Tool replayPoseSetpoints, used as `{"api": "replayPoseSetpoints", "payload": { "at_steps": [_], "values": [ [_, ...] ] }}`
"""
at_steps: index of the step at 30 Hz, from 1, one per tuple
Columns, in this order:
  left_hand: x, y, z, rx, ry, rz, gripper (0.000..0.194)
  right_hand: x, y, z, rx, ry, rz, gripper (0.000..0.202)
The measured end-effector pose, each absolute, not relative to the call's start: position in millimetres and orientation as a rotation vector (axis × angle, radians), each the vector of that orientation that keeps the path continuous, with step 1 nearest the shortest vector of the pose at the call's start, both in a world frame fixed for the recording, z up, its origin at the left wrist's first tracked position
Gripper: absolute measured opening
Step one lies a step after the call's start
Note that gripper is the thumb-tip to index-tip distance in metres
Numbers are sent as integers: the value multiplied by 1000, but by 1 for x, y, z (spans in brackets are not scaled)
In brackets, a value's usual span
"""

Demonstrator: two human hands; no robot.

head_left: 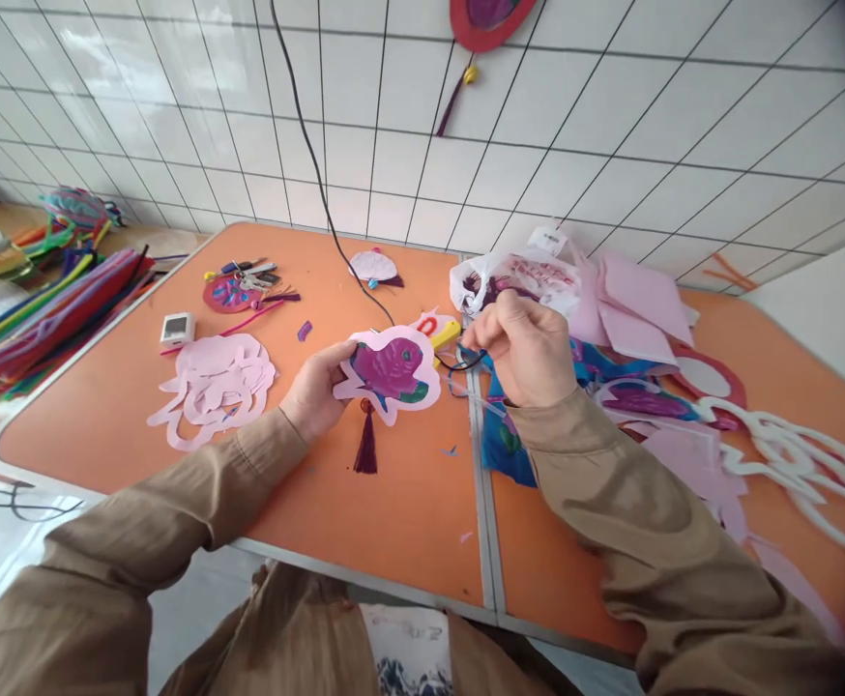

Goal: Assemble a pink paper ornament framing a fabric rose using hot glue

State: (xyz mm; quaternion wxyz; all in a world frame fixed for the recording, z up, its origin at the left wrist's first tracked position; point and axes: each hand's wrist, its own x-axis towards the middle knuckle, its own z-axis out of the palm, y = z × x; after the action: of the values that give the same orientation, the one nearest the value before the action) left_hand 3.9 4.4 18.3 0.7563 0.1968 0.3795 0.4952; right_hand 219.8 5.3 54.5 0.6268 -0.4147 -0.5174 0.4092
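My left hand (319,391) grips the left edge of a fish-shaped cutout (390,369), thumb on top. It has a pale pink border and a shiny purple fish with green patches in the middle. From its lower edge a dark maroon tassel (366,447) with a small bead hangs over the table. My right hand (528,348) is raised to the right of the cutout, fingers pinched together; what they hold, if anything, I cannot make out. Between the hands, just behind the cutout, lies a yellow tool (446,334), partly hidden.
Pink cut scraps (216,382) and a small white device (177,330) lie left on the orange table (393,512). Keys (255,275) rest behind them. At right are a white plastic bag (516,280), pink sheets (636,304) and shiny blue material (506,449). A black cord (313,159) hangs down the wall.
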Motion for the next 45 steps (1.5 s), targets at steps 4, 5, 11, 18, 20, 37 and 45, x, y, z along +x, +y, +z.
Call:
{"api": "replayPoseSetpoints", "payload": {
  "at_steps": [4,5,11,18,20,37,45],
  "values": [
    [12,7,19,399,757,1199,5,226,8,55,-1045,-1265,1116,44],
    [13,7,20,397,737,1221,4,226,9,54,-1061,-1312,1185,44],
    [12,2,17,476,664,1155,24,214,9,38,-1096,-1553,1291,42],
    [-6,11,6,1017,762,960,52,212,5,32,-1110,-1619,1273,43],
    [-6,10,6,1049,774,993,46,210,4,30,-1113,-1628,1284,41],
    [-14,19,5,891,757,1205,36,206,4,23,-1026,-1336,999,20],
    [-15,20,5,875,744,1223,36,209,4,31,-994,-1309,996,28]
  ]
}}
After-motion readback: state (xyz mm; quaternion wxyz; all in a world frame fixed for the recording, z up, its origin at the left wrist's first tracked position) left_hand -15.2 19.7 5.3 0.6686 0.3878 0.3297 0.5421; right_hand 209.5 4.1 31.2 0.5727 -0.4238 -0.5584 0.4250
